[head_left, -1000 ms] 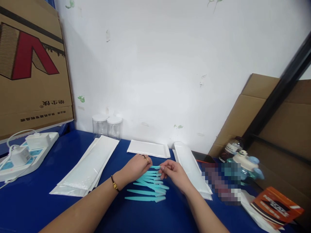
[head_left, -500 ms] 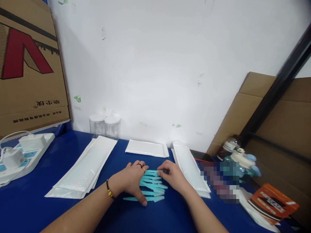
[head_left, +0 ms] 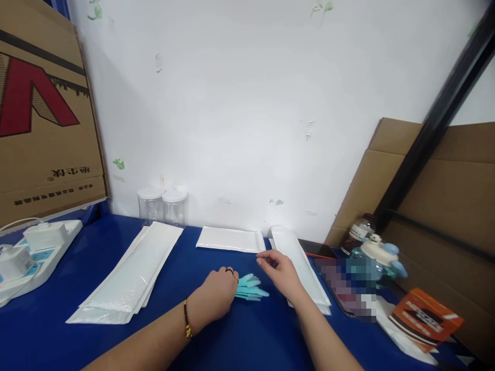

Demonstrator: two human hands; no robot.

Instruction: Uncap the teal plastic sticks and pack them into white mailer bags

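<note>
Several turquoise eyebrow razors (head_left: 253, 288) lie bunched on the blue table, their ends fanning out to the right. My left hand (head_left: 218, 293), with rings and a beaded bracelet, is closed round them from the left and hides their other ends. My right hand (head_left: 280, 270) hovers just right of the bunch, thumb and fingers slightly apart with nothing between them. Beyond the hands lies one white bubble mailer (head_left: 228, 239). A stack of white mailers (head_left: 299, 265) sits beside my right hand, partly covered by it.
Another pile of white mailers (head_left: 127, 278) lies on the left. Two clear jars (head_left: 174, 208) with white lids stand against the wall. A power strip (head_left: 50, 257) with plugs is at far left. On the right are a bottle (head_left: 359, 234), a teal container (head_left: 377, 257) and an orange pouch (head_left: 423, 319).
The razors, spread in a row before, are now gathered into a bunch by my left hand, which has closed round them. My right hand has let go and moved up and right.
</note>
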